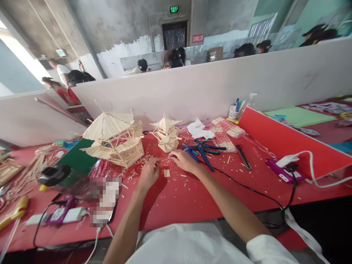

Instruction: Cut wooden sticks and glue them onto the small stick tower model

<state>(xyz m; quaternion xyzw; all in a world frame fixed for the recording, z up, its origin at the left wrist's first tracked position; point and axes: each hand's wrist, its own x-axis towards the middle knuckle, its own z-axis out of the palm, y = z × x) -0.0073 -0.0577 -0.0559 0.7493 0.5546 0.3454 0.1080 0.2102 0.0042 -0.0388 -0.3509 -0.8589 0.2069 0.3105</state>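
Observation:
My left hand [150,172] is low over the red tabletop with its fingers loosely bent and apart; I see nothing in it. Across from it, my right hand [183,160] reaches in from the right, fingers stretched out and slightly curved, also holding nothing I can see. Between the two lies a small flat panel of short wooden sticks [167,173]. Just beyond the hands stands a small stick-built pagoda model [166,139]. A larger pagoda model [112,141] of the same pale sticks sits to the left, partly unroofed on its right side.
Blue pliers [204,151] and a black craft knife [243,157] lie at right, near bundled sticks [235,131] and crumpled tissue [200,129]. A red board [288,143] leans by a purple power strip [286,171]. At left are a bottle [71,179], a phone [107,201] and a yellow glue gun [16,212].

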